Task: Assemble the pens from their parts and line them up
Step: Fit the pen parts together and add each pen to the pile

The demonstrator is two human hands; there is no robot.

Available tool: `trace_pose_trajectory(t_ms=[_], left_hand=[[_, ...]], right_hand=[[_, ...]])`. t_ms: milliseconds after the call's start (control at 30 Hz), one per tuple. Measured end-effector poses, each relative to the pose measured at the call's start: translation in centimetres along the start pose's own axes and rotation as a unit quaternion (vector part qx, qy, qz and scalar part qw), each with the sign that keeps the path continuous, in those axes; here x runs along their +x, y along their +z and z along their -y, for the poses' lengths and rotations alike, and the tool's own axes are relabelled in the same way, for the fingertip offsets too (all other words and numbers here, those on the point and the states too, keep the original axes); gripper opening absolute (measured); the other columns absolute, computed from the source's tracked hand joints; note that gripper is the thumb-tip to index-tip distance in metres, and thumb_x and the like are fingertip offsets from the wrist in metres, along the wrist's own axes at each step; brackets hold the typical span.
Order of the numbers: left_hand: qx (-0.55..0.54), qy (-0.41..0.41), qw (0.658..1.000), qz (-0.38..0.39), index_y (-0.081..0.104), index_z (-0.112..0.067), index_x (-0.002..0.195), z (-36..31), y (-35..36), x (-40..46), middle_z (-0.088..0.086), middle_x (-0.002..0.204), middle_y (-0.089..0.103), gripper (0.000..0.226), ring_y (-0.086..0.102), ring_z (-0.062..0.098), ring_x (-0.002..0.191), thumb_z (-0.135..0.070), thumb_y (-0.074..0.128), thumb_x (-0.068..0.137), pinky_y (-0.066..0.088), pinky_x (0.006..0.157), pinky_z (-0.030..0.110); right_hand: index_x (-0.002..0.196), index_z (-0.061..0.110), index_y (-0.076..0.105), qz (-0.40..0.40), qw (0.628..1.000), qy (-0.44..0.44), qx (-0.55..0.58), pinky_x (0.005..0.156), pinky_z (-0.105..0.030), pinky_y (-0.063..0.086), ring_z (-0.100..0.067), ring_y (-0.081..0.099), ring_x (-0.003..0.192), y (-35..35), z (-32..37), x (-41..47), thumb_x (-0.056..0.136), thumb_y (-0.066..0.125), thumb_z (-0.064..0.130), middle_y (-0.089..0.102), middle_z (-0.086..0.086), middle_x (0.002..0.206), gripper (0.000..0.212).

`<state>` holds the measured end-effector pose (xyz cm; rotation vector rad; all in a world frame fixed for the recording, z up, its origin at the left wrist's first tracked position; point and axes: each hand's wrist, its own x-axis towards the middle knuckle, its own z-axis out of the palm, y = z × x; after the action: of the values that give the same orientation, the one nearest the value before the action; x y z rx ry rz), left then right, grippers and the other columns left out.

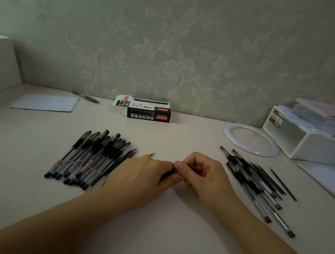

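Both hands meet at the middle of the table over one black pen (172, 171). My left hand (144, 177) grips its lower part, and a thin tip (152, 154) pokes out past the fingers. My right hand (200, 174) pinches the pen's upper end between thumb and fingers. Most of the pen is hidden by the fingers. To the left lies a group of capped pens (91, 157) side by side, with a few thin refills at its right edge. To the right is a looser pile of pen parts (256, 180): barrels, caps and refills.
A black pen box (149, 110) with an open flap stands at the back by the wall. Paper sheets (47, 103) and a single pen (85, 97) lie at the back left. A white ring (251, 138), a white organizer (315, 137) and papers (333, 182) are at the right.
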<state>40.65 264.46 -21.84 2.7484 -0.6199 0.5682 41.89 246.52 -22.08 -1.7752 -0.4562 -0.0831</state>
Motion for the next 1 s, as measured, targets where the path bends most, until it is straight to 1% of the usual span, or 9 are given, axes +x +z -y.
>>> trace_pose_trajectory(t_ms=[100,200,267,367,467,600,767,867,1000], left_hand=[[-0.001,-0.018,1.0,0.005,0.036,-0.026,0.061,0.0,0.1,0.0,-0.004,0.049,0.039,0.062,0.043,0.014,0.047,-0.079,0.008,0.076,0.036,0.044,0.028],[0.0,0.013,1.0,0.008,0.049,-0.027,0.081,0.1,-0.1,0.1,-0.007,0.054,0.042,0.065,0.045,0.013,0.052,-0.076,0.006,0.078,0.032,0.046,0.03],[-0.021,0.048,0.999,0.015,0.045,-0.028,0.091,0.0,-0.4,0.3,-0.009,0.064,0.044,0.052,0.046,0.013,0.058,-0.066,0.01,0.088,0.032,0.05,0.032],[-0.066,0.049,0.996,0.028,0.044,-0.024,0.092,-0.3,-0.4,0.4,-0.012,0.077,0.045,0.029,0.047,0.014,0.067,-0.047,0.027,0.099,0.038,0.058,0.035],[-0.055,0.044,0.997,0.018,0.038,-0.027,0.084,-0.5,-0.3,0.3,-0.01,0.067,0.041,0.025,0.042,0.013,0.06,-0.045,0.029,0.099,0.032,0.052,0.033],[-0.031,0.031,0.999,-0.012,0.047,-0.027,0.084,-0.5,-0.4,0.1,-0.008,0.054,0.041,0.035,0.039,0.013,0.049,-0.054,0.028,0.096,0.029,0.044,0.031],[-0.021,-0.03,0.999,-0.03,0.03,-0.021,0.062,0.3,-0.3,0.4,0.0,0.047,0.038,0.058,0.041,0.017,0.046,-0.072,0.02,0.086,0.025,0.041,0.029],[-0.016,-0.043,0.998,-0.032,0.033,-0.025,0.071,0.4,-0.5,0.4,-0.003,0.05,0.041,0.053,0.044,0.014,0.049,-0.072,0.014,0.084,0.026,0.041,0.028],[-0.042,-0.051,0.998,0.005,0.029,-0.028,0.09,0.3,0.1,0.3,-0.007,0.058,0.044,0.029,0.046,0.014,0.053,-0.057,0.028,0.094,0.024,0.044,0.029]], right_hand=[[0.073,0.014,0.066,-0.008,1.0,-0.015,-0.007,0.054,-0.026,0.039,-0.018,0.046,0.056,0.2,0.1,-0.1,0.087,0.071,0.032,0.062,-0.023,0.066,0.023],[0.073,0.01,0.065,-0.013,1.0,-0.006,0.022,0.053,-0.016,0.039,-0.009,0.047,0.052,0.1,0.3,-0.1,0.089,0.069,0.025,0.059,-0.009,0.056,0.022],[0.078,0.007,0.065,-0.008,0.999,0.014,0.043,0.051,-0.013,0.037,-0.005,0.045,0.05,-0.2,0.3,-0.1,0.091,0.066,0.023,0.056,0.002,0.055,0.021],[0.086,0.004,0.066,-0.003,0.998,0.032,0.053,0.05,-0.015,0.036,-0.008,0.044,0.052,-0.6,0.2,-0.1,0.093,0.064,0.022,0.057,0.001,0.06,0.018],[0.086,0.003,0.063,0.001,0.999,0.028,0.041,0.05,-0.016,0.036,-0.009,0.043,0.051,-0.3,0.2,0.0,0.093,0.064,0.022,0.058,-0.001,0.059,0.02],[0.079,0.007,0.063,-0.011,0.999,0.004,0.033,0.05,-0.014,0.037,-0.005,0.044,0.048,-0.1,0.1,0.0,0.092,0.065,0.022,0.056,0.001,0.055,0.021],[0.074,0.022,0.063,-0.08,0.996,-0.025,-0.01,0.056,-0.016,0.04,-0.007,0.048,0.054,-0.5,-0.1,0.1,0.089,0.068,0.032,0.056,0.004,0.057,0.019],[0.081,0.022,0.062,-0.147,0.989,-0.02,-0.001,0.058,-0.018,0.046,-0.007,0.055,0.057,-1.1,-0.3,0.3,0.092,0.065,0.029,0.066,0.001,0.068,0.013],[0.088,0.024,0.06,-0.146,0.981,0.003,-0.13,0.07,-0.022,0.052,-0.006,0.064,0.075,-1.6,-1.1,0.3,0.089,0.069,0.019,0.07,0.007,0.082,0.01]])
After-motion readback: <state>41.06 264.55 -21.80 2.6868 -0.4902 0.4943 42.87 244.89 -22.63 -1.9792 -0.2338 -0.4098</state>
